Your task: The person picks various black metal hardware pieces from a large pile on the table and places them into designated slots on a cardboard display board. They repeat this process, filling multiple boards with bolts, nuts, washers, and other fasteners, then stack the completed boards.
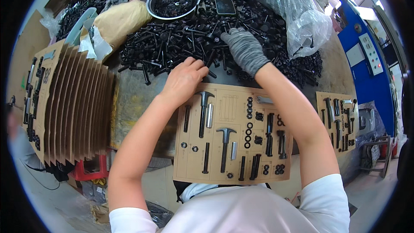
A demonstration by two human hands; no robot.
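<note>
My bare left hand (pixel 185 77) rests at the near edge of a heap of black bolts (pixel 172 45). Its fingers are curled down, and a bolt lies beside the fingertips; whether they hold anything is hidden. Deeper in the heap is my right hand (pixel 246 51), in a grey knitted glove, with bent fingers pressed among the bolts. What it grips cannot be made out. Below both hands lies a brown cardboard panel (pixel 220 166) carrying two black T-shaped bolts (pixel 224 146), silver sleeves (pixel 209 115), nuts, washers (pixel 248 136) and several straight bolts.
Upright cardboard panels (pixel 82 108) stand packed at the left. A round metal basin (pixel 173 1) of small parts and a phone (pixel 225 4) sit on the heap. Clear plastic sheeting (pixel 297 17) covers its right side. Another filled panel (pixel 336 121) and a blue machine (pixel 366 56) are at right.
</note>
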